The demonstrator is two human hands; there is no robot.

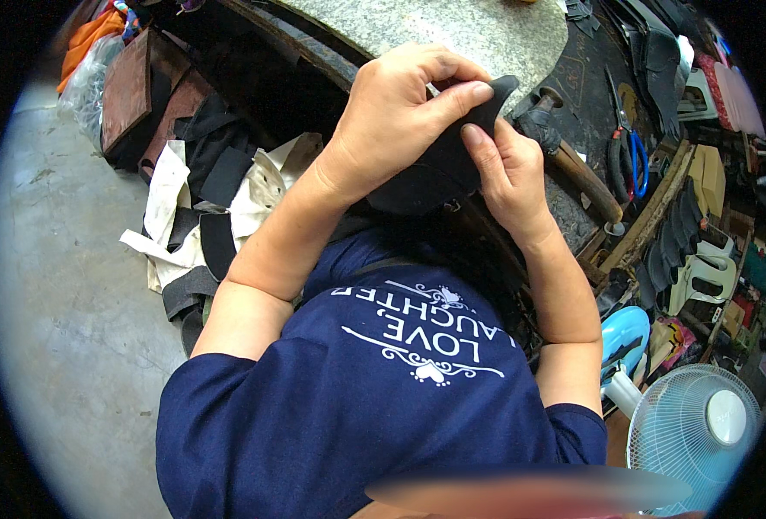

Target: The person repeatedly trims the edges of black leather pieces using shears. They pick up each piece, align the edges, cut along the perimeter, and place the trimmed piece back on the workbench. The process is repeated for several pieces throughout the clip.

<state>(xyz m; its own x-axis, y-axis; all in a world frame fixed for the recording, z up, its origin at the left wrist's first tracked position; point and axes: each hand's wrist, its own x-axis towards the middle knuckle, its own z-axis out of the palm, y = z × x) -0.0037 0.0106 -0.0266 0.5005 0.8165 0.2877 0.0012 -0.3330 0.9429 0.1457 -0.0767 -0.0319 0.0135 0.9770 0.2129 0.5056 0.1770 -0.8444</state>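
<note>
Flanking grey stone slab (452,30), concrete floor (72,294)

A dark workbench (586,82) carries a grey stone slab (452,30), a hammer (573,156) and scissors (629,147) — all near its edge.

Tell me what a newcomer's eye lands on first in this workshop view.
At the centre, the left hand and right hand pinch a curved piece of black leather-like material between fingertips, above a grey speckled stone slab. At lower right stands a pale blue electric fan; on the cluttered dark workbench at right lie blue-handled scissors.
</note>
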